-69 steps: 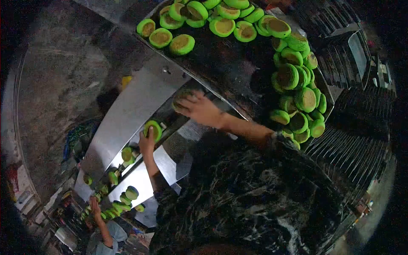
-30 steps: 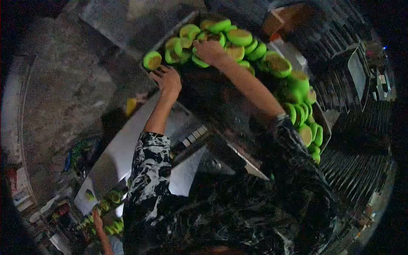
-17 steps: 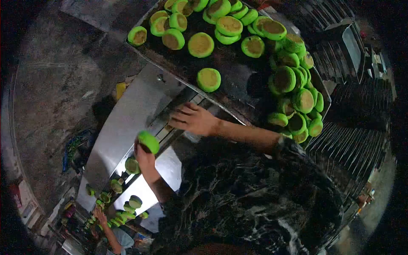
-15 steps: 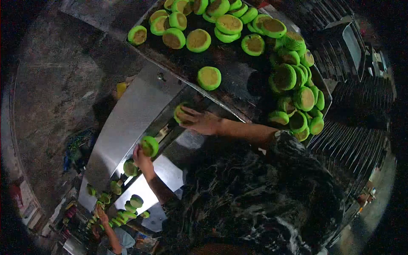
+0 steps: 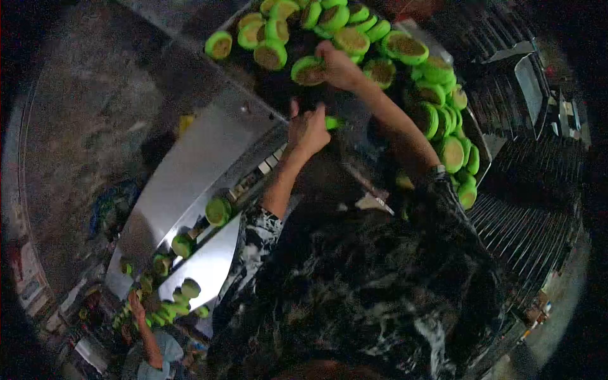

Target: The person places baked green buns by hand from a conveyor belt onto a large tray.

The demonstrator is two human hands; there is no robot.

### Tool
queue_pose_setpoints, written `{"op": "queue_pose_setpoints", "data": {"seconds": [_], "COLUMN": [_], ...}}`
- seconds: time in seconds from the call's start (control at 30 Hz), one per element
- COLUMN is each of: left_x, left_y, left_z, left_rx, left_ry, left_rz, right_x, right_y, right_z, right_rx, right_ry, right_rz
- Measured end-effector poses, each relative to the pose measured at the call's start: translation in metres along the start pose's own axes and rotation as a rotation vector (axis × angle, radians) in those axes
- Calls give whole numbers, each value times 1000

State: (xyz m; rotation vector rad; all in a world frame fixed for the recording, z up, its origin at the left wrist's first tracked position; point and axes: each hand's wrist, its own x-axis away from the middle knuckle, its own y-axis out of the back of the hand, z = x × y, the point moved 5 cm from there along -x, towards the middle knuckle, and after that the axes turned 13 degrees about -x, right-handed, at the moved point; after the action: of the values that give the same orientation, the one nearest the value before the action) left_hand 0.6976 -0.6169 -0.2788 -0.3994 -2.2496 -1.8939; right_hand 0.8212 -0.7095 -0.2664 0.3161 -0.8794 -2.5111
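My left hand [image 5: 307,132] is over the near part of the dark tray [image 5: 258,100], fingers curled round a green round cake [image 5: 333,123]. Only a thin green edge of that cake shows beyond the fingers. Farther in, my right hand [image 5: 341,68] is closed on the right edge of another green cake [image 5: 308,71], whose brown flat face is turned up. Motion blurs both hands a little. More cakes of the same kind lie round them, a pile [image 5: 452,154] along the tray's right side and several at its far edge.
A narrow conveyor [image 5: 239,187] beside a metal panel [image 5: 190,161] carries single cakes, one [image 5: 218,211] nearest me. At lower left a co-worker's hand [image 5: 137,305] is among cakes. Racks of dark trays [image 5: 529,209] stand at right.
Both hands have moved from the conveyor up over the tray, the left from holding a cake there. Cakes on the conveyor have advanced towards the tray. The view has shifted slightly.
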Motion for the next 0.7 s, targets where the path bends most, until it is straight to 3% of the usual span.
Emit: {"op": "queue_pose_setpoints", "data": {"seconds": [0.03, 0.1, 0.17, 0.23, 0.3, 0.33, 0.4, 0.43, 0.5, 0.57, 0.6, 0.63, 0.7], "left_x": [19, 75, 143, 173, 204, 211, 214, 201, 136, 52, 6, -34, -115], "left_y": [-1, -8, -9, -57, -95, -93, -94, -80, -26, 26, 49, 68, 56], "left_z": [1, 49, 97, 141, 153, 158, 174, 173, 145, 102, 82, 63, 63], "left_rx": [366, 770, 736, 9, -126, -131, -263, -240, -88, 89, 14, -24, 108], "left_ry": [-45, 166, 475, 353, 200, 187, 339, 414, 376, 171, 59, 110, 56], "left_rz": [-29, -544, -723, -557, -336, -341, -196, -208, -431, -661, -834, -794, -690], "right_x": [18, 61, 95, 119, 144, 154, 168, 157, 112, 50, 22, 2, -7], "right_y": [1, 0, -28, -76, -143, -149, -157, -141, -80, -4, 22, 38, 26], "right_z": [6, 62, 108, 125, 101, 96, 76, 75, 83, 61, 36, 7, -34], "right_rx": [-167, -395, -257, 76, 366, 371, 44, 44, -300, 72, 291, 413, 551], "right_ry": [48, 158, 306, 498, 698, 692, 352, 354, 236, 26, 92, 6, -109], "right_rz": [-158, -309, -185, 126, 123, 110, 339, 335, 377, -53, -544, -735, -721]}}
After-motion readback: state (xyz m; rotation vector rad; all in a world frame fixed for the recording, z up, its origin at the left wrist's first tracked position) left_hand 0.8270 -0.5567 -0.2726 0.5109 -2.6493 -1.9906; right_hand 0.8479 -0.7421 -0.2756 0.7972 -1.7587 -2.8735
